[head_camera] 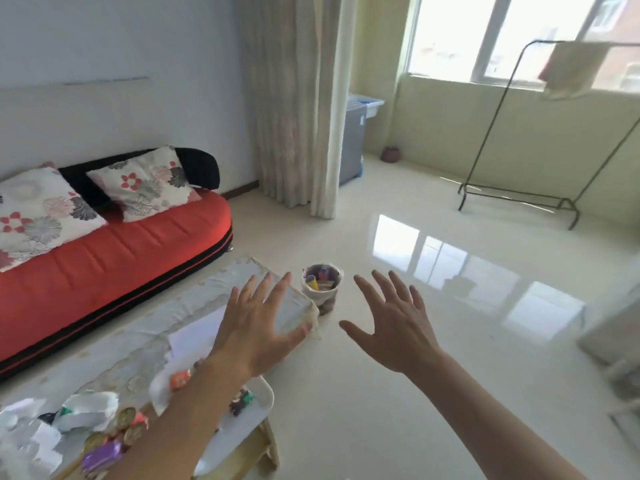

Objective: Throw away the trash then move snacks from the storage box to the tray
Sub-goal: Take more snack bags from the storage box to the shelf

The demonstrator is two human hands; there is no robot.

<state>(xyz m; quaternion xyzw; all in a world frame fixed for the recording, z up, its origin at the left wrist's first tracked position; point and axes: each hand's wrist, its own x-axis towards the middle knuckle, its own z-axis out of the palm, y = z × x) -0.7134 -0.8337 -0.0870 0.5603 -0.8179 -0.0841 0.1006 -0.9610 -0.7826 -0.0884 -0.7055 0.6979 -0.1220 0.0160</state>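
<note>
A: Fingers [278, 289]?
B: Spread wide and straight on the left hand [256, 327] and the right hand [394, 330] alike. Holding nothing, either one.
A: Placed where?
B: Left over the far corner of the table [121, 344], right out over bare floor, with the bin [320, 289] just beyond and between.
A: Anything in that bin?
B: Yes, coloured wrappers, well up toward the rim. Looks like part of the trash step done.
A: Only part?
B: Seems so. Torn white scraps [83, 407] lying at the near left of the table, plus a flat white sheet [197, 337] further up.
A: And the food?
B: A few snacks [240, 401] on the white tray [266, 389] at the table's near right edge. Many more in a heap [114, 434] beside the left forearm, gold and purple among them.
A: Inside the storage box?
B: Cannot tell; no box wall clear under that heap.
A: So, roughly?
B: Early to middle, by the look of it: more scraps to bin, then most of the heap to shift across to the tray.
</note>
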